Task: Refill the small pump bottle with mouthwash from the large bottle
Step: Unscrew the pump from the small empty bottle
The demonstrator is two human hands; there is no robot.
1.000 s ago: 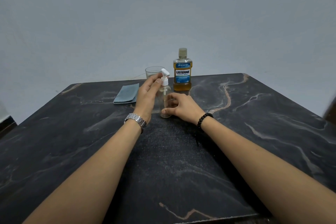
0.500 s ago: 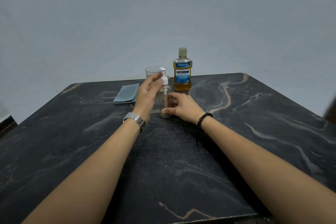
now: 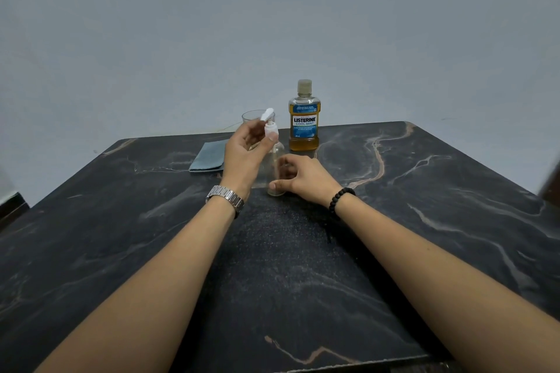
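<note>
Large bottle (image 3: 304, 118) behind pump bottle (image 3: 275, 166)

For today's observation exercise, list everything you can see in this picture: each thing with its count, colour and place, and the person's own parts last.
Table: one, black with tan veins, fills the foreground.
Mouthwash bottle: one, amber with blue label, capped, far edge.
Glass: one, clear, left of the mouthwash bottle.
Cloth: one, grey-blue, folded, far left.
Pump bottle: one, clear with white pump, centre.
Watch: one, silver, left wrist.
Bracelet: one, black beads, right wrist.
Left hand: pinches the pump top.
Right hand: grips the pump bottle's base.
</note>
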